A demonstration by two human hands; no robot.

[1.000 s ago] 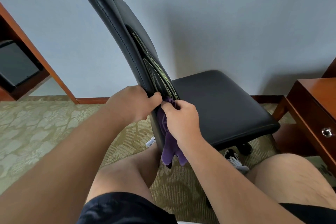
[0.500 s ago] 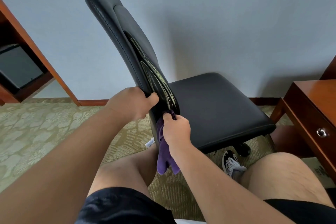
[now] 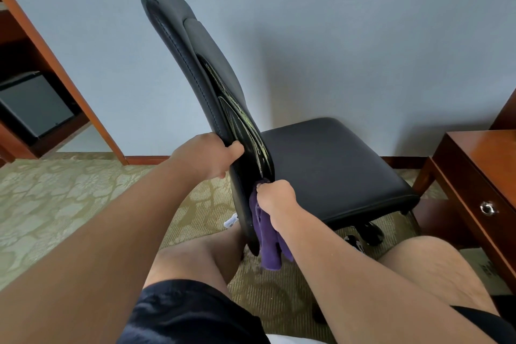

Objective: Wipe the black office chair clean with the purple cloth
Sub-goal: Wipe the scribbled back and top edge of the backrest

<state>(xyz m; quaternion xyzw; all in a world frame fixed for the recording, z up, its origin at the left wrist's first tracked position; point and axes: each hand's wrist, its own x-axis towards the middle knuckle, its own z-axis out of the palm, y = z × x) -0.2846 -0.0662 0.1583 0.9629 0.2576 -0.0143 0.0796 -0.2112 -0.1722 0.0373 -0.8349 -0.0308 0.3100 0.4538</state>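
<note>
Black office chair (image 3: 321, 165) stood at frame center, backrest edge-on. Left hand (image 3: 208, 158) gripped the backrest edge, fingers curled round it. Right hand (image 3: 276, 195) just below pinched the purple cloth (image 3: 266, 243) against the backrest's base, cloth hanging down.

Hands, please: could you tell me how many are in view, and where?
2. The left hand grips the edge of the black office chair's backrest; the right hand, just below, holds the purple cloth against the backrest's lower end. None seems hidden.
</note>
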